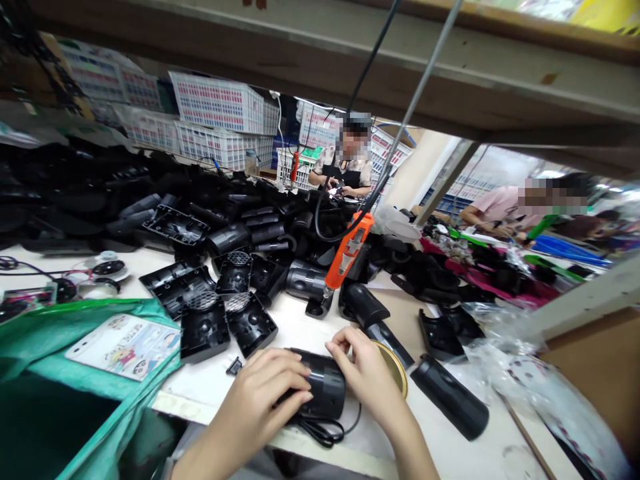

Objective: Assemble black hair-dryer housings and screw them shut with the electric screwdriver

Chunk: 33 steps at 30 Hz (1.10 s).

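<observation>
A black rounded plastic housing (327,388) lies near the front edge of the table, with a black cable (323,432) looped below it. My left hand (267,390) is closed over its left side, fingers curved across the top. At the upper right edge, the bent fingers of my right hand (367,370) grip the same housing; part of their contact is hidden. Behind my right wrist shows a round gold-rimmed lid or dish (397,367). An orange electric screwdriver (349,250) hangs just beyond the hands, tip down by a small black part (318,307).
Open black housing halves (204,330) lie to the left, before a large pile of black parts (240,213). A phone (127,345) rests on green cloth (165,320). Curved black covers (450,397) lie right. A shelf beam (300,60) crosses overhead. Two co-workers sit beyond.
</observation>
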### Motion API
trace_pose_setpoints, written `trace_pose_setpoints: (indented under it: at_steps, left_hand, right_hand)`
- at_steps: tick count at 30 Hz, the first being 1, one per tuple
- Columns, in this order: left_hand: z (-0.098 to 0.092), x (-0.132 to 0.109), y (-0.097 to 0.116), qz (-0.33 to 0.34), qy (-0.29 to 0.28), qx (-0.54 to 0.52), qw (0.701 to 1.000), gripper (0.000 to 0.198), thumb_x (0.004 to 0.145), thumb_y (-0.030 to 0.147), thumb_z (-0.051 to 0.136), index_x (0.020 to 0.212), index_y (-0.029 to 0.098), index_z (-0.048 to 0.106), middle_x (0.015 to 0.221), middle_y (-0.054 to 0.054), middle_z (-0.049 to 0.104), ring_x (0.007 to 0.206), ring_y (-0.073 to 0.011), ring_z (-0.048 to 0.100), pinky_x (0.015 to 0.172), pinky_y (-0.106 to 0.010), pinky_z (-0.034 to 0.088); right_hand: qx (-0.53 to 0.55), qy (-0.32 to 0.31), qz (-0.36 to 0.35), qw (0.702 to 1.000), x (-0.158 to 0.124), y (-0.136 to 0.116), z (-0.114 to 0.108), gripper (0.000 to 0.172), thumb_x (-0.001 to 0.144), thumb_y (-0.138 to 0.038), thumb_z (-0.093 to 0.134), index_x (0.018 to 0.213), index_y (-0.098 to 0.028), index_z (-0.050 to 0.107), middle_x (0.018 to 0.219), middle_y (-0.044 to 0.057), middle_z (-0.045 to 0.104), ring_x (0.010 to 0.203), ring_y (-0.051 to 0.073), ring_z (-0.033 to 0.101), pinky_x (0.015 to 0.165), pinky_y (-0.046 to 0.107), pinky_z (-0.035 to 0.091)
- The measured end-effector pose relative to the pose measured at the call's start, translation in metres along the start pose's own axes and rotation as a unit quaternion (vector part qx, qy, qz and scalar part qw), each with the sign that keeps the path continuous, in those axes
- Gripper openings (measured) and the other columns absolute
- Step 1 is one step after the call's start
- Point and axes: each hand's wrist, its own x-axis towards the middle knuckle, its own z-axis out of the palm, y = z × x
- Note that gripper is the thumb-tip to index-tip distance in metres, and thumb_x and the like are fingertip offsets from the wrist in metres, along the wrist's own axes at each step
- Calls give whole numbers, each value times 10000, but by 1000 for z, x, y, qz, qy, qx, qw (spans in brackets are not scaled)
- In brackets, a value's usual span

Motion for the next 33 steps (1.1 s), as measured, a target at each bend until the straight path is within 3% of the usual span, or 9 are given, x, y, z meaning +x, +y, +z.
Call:
trace_pose_setpoints:
  at_steps: [12,20,25,33]
  left_hand:
    - [9,-19,3,-13,3,11,1000,112,971,188,686,1032,276,655,1100,-17,755,1126,-252,632,955,-412,470]
    - [26,-20,14,-35,97,37,994,127,972,141,665,1027,252,636,977,-21,755,1084,-246,686,952,-411,445]
    - [31,-19,11,-47,131,35,990,155,964,118,667,1010,261,629,943,2,759,1058,-229,716,1061,-434,389]
    - [35,-19,10,-70,146,9,987,181,916,84,709,932,256,654,921,19,757,1056,-229,733,1049,-440,404]
  right_hand:
    - [-44,-43,-1,998,-2,-2,-5,239,966,-195,643,733,-208,593,792,10,628,812,206,615,745,311,444]
    - [-78,-81,-20,993,-11,-3,-13,272,1027,-265,584,770,-213,657,876,29,640,870,218,631,772,324,464]
    - [-119,-48,-92,988,-26,5,-4,245,1067,-256,494,910,-216,679,916,47,654,883,220,643,798,335,500]
    - [-250,15,-152,956,-35,4,2,378,1100,-280,381,913,-176,692,825,64,627,770,235,619,693,359,469]
